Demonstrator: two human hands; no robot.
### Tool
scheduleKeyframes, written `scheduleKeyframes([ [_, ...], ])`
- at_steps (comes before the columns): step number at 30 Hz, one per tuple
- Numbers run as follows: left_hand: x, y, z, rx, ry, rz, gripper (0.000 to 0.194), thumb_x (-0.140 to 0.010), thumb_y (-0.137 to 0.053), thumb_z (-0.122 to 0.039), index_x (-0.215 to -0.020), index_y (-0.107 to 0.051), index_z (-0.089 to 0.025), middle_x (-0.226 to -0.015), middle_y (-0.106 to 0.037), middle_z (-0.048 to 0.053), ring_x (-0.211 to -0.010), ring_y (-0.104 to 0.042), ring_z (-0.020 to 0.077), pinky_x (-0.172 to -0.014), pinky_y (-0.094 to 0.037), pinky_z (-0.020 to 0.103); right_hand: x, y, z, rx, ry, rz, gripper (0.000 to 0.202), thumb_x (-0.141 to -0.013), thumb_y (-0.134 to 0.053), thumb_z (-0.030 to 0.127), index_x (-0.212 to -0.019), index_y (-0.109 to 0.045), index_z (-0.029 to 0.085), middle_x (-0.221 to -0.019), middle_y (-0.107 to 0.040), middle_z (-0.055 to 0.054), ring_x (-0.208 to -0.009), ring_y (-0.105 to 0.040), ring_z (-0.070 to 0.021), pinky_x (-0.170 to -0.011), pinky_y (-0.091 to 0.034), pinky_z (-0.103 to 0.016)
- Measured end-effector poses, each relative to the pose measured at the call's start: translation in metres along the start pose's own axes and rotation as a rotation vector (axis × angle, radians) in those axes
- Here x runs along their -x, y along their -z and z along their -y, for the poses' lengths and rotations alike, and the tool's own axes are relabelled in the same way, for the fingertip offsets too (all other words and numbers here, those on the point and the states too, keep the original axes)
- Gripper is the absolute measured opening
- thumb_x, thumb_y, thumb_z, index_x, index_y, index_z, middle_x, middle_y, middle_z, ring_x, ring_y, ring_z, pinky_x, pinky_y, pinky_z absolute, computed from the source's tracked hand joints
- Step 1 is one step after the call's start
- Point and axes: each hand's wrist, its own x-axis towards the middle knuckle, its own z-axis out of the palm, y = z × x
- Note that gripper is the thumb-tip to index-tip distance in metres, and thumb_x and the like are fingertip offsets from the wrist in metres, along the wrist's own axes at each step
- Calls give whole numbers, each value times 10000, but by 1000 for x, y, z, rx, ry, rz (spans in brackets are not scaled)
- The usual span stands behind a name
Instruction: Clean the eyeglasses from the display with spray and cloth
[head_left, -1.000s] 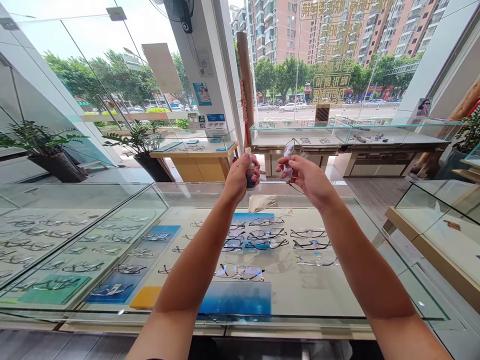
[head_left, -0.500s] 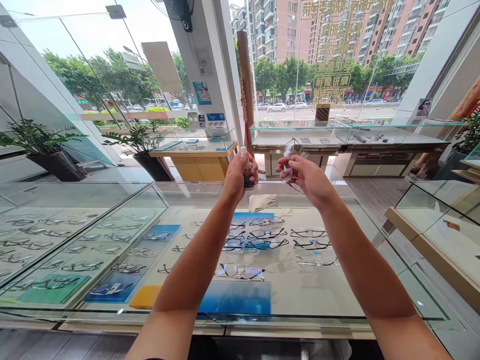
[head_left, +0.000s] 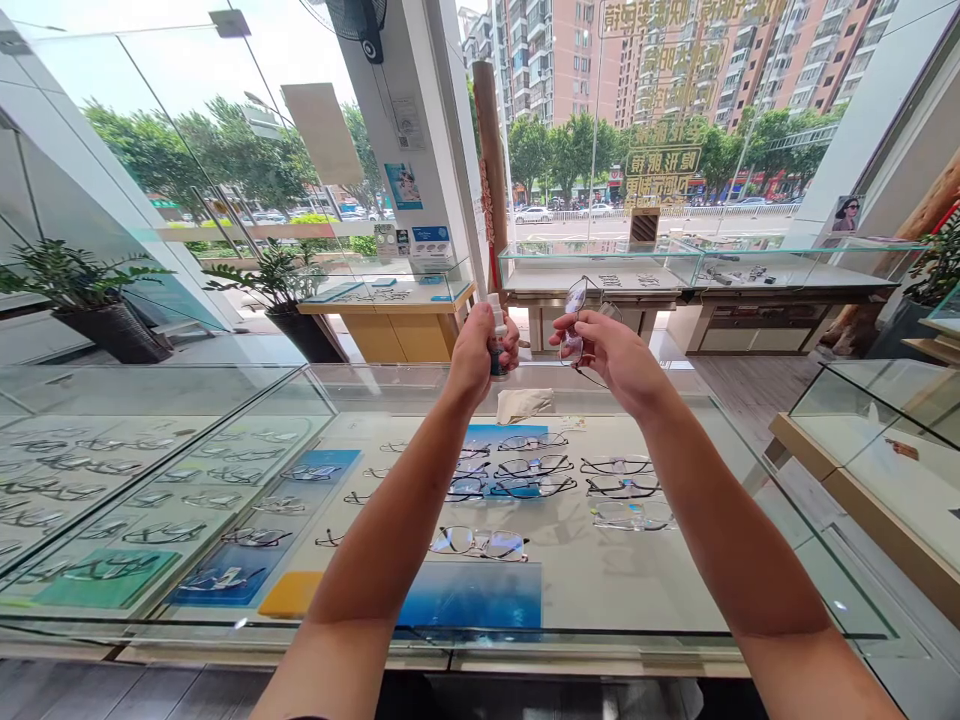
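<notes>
Wrapped in my left hand [head_left: 474, 350] is a small spray bottle [head_left: 496, 345] with a white top, held upright above the counter's far edge. My right hand [head_left: 600, 345] pinches a pair of thin-framed eyeglasses [head_left: 574, 318], turned so the lenses stand nearly vertical and face the bottle. A gap separates the bottle from the glasses. Below both hands a crumpled pale cloth [head_left: 525, 404] lies on the glass top. Several eyeglasses [head_left: 534, 464] rest in rows inside the case, partly hidden by my left forearm.
The glass display case [head_left: 622, 600] spans the space before me, with another case [head_left: 885, 470] to the right. Farther off stand a wooden-fronted cabinet [head_left: 397, 335], a low display counter [head_left: 600, 270] and potted plants [head_left: 277, 290] by the windows.
My left hand has turned slightly, so more of the bottle shows and its top sits a little further right. The right hand and eyeglasses have barely moved.
</notes>
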Motion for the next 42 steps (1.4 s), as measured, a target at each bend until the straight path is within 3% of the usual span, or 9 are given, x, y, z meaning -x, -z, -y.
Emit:
scheduleKeyframes([
  [10, -2, 3, 6, -20, -89, 7, 554, -961, -751, -750, -910, -523, -248, -654, -505, -59, -425, -377, 45, -389, -293, 228, -1, 0, -1, 2, 9, 8, 207, -966, -651, 395, -1045, -773, 247, -1084, -785, -79, -889, -656, -193, -817, -527, -373],
  [17, -1, 1, 3, -42, -93, -43, 622, -997, -639, -819, -815, -531, -234, -611, -466, -42, -422, -329, 51, -373, -305, 235, 0, 1, -1, -4, 11, 7, 206, -967, -644, 391, -1036, -772, 245, -1087, -784, -79, -889, -657, -191, -813, -527, -366],
  [21, -4, 4, 4, -86, -77, -87, 612, -1025, -587, -811, -820, -549, -235, -628, -497, -36, -435, -376, 73, -404, -349, 241, -1, 1, -2, -13, 22, 17, 213, -967, -645, 394, -1039, -779, 245, -1084, -784, -80, -890, -651, -193, -806, -527, -366],
  [25, -13, 23, 6, -393, -198, -84, 520, -1055, -632, -687, -825, -639, -221, -781, -632, 25, -656, -581, 134, -612, -501, 258, -1, 1, -1, -4, 24, 15, 207, -965, -645, 390, -1034, -778, 246, -1090, -781, -83, -897, -652, -198, -809, -529, -374],
  [28, -20, 46, 6, -747, -264, -148, 402, -1058, -674, -539, -827, -726, -215, -893, -680, 76, -920, -650, 217, -786, -515, 287, 0, 0, 1, 3, 27, 11, 213, -964, -643, 396, -1037, -771, 243, -1075, -769, -79, -891, -644, -195, -807, -527, -370],
  [30, -23, 61, 6, -977, -185, -182, 346, -1043, -676, -461, -804, -714, -214, -869, -679, 84, -928, -651, 253, -795, -485, 312, 0, -1, 2, 5, 25, 11, 212, -964, -641, 393, -1038, -769, 242, -1060, -759, -76, -890, -640, -193, -807, -524, -365],
  [35, -24, 91, 7, -1538, 254, -124, 314, -999, -677, -447, -780, -659, -223, -961, -775, 123, -979, -712, 323, -808, -471, 373, 1, -1, 2, 2, 27, 14, 196, -971, -641, 377, -1032, -769, 243, -1056, -759, -76, -885, -642, -192, -807, -517, -368],
  [39, -25, 104, 14, -1613, 431, -150, 119, -849, -798, -303, -790, -732, -223, -1037, -824, 160, -1048, -752, 395, -886, -530, 447, 1, 0, 2, 18, 18, 14, 200, -970, -633, 388, -1025, -764, 248, -1050, -764, -73, -884, -646, -193, -800, -517, -364],
  [42, -26, 111, 18, -1642, 528, -158, 113, -758, -854, -256, -760, -746, -223, -1039, -837, 168, -1073, -766, 413, -913, -563, 472, 1, 0, 2, 16, 20, 14, 207, -969, -631, 389, -1031, -764, 244, -1052, -764, -73, -884, -647, -190, -806, -520, -363],
])
